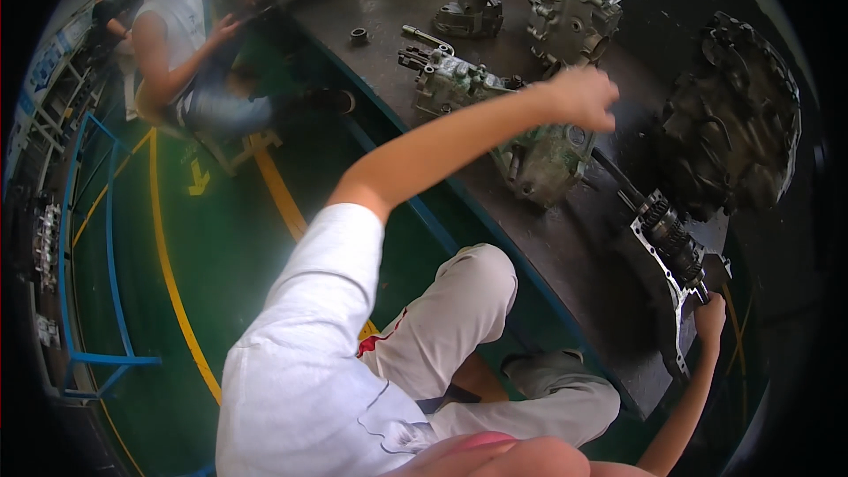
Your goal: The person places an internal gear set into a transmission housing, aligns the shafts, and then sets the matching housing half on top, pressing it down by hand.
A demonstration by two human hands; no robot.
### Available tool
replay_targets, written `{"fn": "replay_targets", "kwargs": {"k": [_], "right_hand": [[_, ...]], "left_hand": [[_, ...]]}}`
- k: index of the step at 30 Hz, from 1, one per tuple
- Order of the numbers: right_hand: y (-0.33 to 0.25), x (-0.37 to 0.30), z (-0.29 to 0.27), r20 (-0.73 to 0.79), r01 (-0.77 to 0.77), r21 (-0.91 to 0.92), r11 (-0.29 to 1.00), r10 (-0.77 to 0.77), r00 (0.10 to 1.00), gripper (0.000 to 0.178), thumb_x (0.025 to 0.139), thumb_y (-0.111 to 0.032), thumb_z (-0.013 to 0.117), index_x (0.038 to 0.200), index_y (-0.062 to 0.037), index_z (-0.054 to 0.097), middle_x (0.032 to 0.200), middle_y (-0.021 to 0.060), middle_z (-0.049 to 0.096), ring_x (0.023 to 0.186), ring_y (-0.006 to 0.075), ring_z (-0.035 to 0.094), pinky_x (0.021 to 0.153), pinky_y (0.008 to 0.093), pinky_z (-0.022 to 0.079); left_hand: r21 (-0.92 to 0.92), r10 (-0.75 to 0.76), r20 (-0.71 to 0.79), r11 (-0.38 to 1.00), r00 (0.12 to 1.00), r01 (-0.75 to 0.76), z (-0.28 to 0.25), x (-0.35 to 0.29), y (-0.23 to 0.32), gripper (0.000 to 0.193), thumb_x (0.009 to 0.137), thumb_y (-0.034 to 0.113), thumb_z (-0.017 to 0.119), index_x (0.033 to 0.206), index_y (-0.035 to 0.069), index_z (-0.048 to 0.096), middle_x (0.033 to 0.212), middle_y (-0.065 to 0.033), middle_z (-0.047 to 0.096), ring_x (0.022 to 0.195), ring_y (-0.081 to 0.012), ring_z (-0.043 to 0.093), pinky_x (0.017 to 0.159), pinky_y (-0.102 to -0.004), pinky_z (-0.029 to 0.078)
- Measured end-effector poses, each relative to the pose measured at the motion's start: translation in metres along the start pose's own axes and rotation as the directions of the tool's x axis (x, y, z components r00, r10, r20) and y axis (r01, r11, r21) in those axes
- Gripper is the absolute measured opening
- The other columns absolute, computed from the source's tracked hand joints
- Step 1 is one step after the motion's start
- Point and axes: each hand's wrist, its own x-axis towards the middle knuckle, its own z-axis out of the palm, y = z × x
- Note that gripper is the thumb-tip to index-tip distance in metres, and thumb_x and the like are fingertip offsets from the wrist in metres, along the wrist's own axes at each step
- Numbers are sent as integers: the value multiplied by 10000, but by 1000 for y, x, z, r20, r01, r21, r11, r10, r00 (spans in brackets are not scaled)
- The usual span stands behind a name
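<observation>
At the near end of the dark tabletop [565, 256], the gear shaft [671, 234] is set beside the bright flange of the pale-edged housing [676, 291]; whether it is fully seated cannot be told from here. Its near tip is met by the right hand [709, 318], and the grip there appears to be clenched on that slim end. Up goes attention to the left hand [585, 99]: raised over the gearbox casing [548, 163], fingers curled, outline blurred, and whether anything is grasped cannot be told.

Steady work is called for here! The shaft is best kept in line with its housing, with no sideways load put on the tip, since the gear stack looks heavy and could be rolled or tilted by a one-ended hold. Support from the left hand under the far end would seem wise before any lifting. The bright flange should be spared knocks, the gear teeth kept off its edge, and fingertips kept clear of the gears and the large dark casing [729, 115] beyond.
</observation>
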Motion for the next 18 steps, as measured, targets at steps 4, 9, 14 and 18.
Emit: {"fn": "replay_targets", "kwargs": {"k": [4,9,14,18], "right_hand": [[2,-1,-3,52,-62,-21,998,63,997,277,716,-128,555,973,-27,577,978,207,573,939,387,538,809,427,427],[-5,-2,-11,84,-74,29,997,71,994,273,715,-161,583,952,-25,582,951,198,577,919,387,546,793,426,430],[4,-1,-1,33,-31,21,999,31,999,274,716,-160,585,955,-26,585,943,201,575,915,389,545,786,430,430],[3,-2,1,42,-40,35,999,39,998,261,714,-149,582,940,-19,589,930,204,578,900,398,546,779,434,432]], "left_hand": [[345,30,249,931,968,-118,66,15,47,351,650,311,619,900,67,654,971,-114,607,1013,-285,512,887,-443,364],[486,173,95,851,980,-197,104,15,76,315,638,254,636,897,76,663,966,-109,617,1040,-275,498,910,-451,328],[225,16,320,970,947,-92,112,25,77,283,673,210,642,928,92,667,994,-92,632,969,-260,572,797,-375,422],[171,-71,420,985,905,-2,132,39,69,267,677,199,637,921,94,668,991,-92,635,964,-247,586,812,-379,412]]}}
